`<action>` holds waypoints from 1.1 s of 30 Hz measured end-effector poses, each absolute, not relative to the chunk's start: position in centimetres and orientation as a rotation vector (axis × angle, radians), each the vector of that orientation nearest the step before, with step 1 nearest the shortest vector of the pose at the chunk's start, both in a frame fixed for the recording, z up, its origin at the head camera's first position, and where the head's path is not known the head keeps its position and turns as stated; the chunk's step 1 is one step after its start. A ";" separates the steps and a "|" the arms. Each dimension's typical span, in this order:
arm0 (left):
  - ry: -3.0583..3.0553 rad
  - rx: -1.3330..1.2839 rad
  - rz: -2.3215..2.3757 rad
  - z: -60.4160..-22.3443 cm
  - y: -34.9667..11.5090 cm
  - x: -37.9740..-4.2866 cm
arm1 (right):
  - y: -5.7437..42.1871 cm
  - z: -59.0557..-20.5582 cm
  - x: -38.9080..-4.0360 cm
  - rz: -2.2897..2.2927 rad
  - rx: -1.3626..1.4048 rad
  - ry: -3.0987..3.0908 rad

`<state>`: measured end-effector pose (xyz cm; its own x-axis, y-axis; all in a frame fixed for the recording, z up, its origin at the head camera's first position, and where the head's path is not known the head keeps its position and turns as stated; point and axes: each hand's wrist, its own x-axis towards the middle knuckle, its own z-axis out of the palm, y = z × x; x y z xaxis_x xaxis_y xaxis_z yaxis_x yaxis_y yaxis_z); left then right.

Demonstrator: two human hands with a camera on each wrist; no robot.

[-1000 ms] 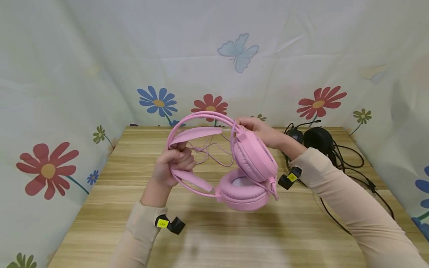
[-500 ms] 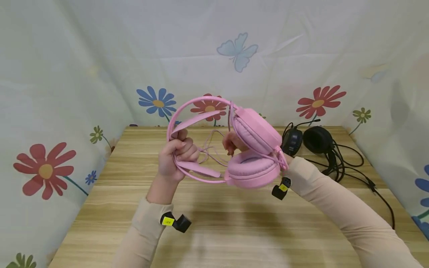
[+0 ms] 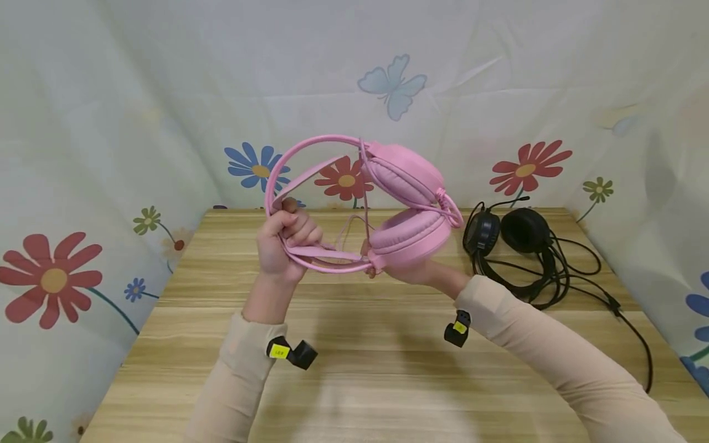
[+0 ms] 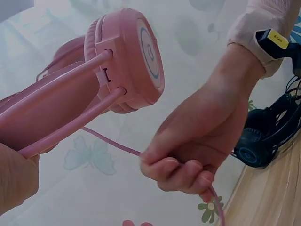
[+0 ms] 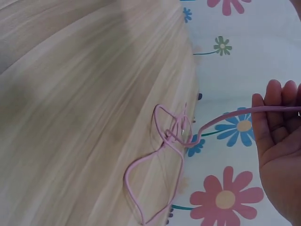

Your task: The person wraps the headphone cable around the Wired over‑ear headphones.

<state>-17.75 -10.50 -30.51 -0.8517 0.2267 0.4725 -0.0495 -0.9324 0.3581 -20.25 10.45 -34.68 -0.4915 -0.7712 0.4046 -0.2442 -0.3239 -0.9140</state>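
Pink padded headphones (image 3: pixel 410 169) hang between the wooden worktop's (image 3: pixel 376 357) side edges, left hand (image 3: pixel 288 240) gripping their band (image 4: pixel 59 83), right hand (image 4: pixel 188 143) holding thin pink cord (image 5: pixel 270 108).

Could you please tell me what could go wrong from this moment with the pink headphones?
Pulling the pink cable, which the right hand holds, might tighten its overlapping loops on the table into a knot. The cable also crosses the ear cups, so a tug might jerk the pink headphones. Only the left hand appears to grip the headband, so a slip could drop them onto the table.
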 end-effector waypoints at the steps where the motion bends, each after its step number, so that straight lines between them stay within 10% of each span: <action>1: 0.501 0.789 2.858 -30.4 -10.5 -17.8 | 10.4 -35.4 -20.5 -1.774 -1.323 1.777; 18: 0.580 0.739 3.106 -28.5 -11.3 -20.1 | 10.3 -40.7 -19.3 -0.912 -1.209 2.327; 33: 0.909 0.614 3.193 -29.1 -12.4 -21.5 | 11.0 -37.7 -16.7 -0.881 -1.522 2.456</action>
<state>-21.52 -12.35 -29.09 -0.9074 -0.1229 0.4018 0.3162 -0.8296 0.4603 -16.71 10.97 -37.72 -0.4868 -0.8515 0.1950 -0.7814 0.3247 -0.5329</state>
